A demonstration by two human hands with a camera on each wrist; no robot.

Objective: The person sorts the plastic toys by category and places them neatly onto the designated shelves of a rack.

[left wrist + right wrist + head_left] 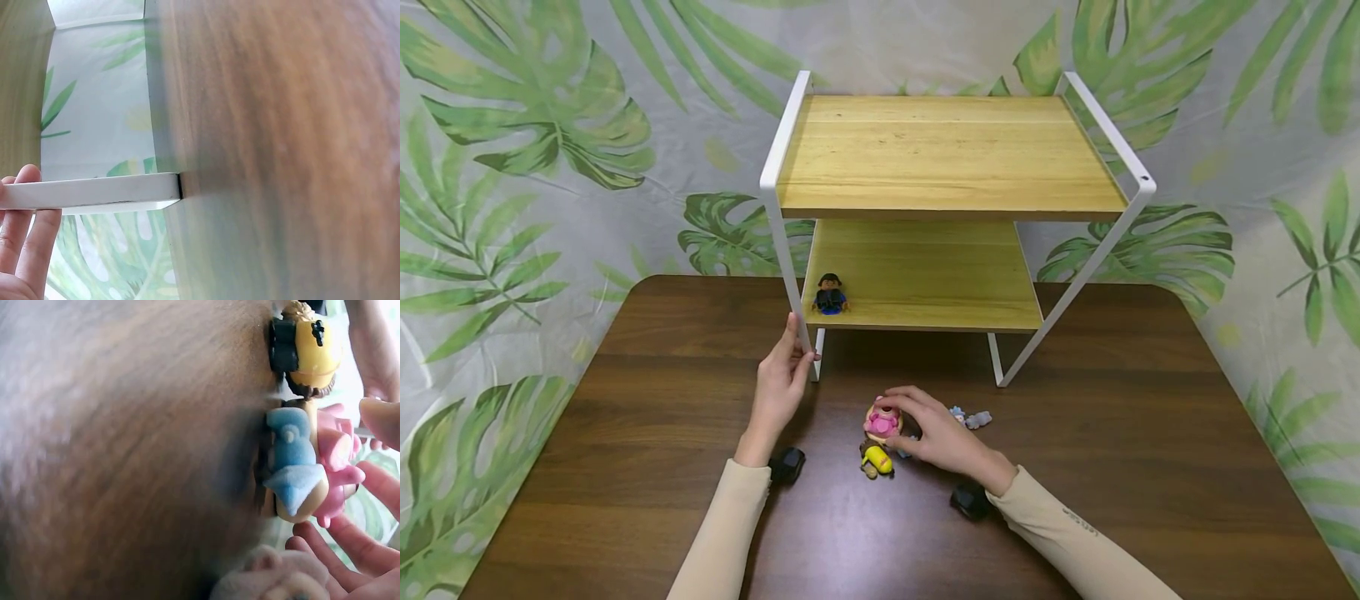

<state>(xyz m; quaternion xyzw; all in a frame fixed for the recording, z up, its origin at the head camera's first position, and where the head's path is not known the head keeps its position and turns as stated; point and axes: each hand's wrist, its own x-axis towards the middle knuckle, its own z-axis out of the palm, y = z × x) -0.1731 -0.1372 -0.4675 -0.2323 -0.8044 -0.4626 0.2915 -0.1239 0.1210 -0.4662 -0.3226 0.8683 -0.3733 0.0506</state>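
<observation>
My left hand [780, 383] holds the white front left leg [100, 191] of a two-tier shelf, fingers on both sides of it. My right hand [943, 429] arches over a small pink toy figure [882, 422], its fingertips close around or touching it; exact contact is unclear. Against the pink toy lies a yellow toy figure [877, 457] with a brown top. The right wrist view shows a blue toy figure [292, 450] beside the pink one; from above, the hand mostly hides it. Past the hand's far side lies a grey toy figure [978, 419].
On the lower shelf board [925, 279], a dark-haired toy figure [830, 296] sits at the left end. The upper board [947, 154] lies between white side rails. Everything stands on a dark wooden table [647, 433], with leaf-print cloth [550, 142] behind.
</observation>
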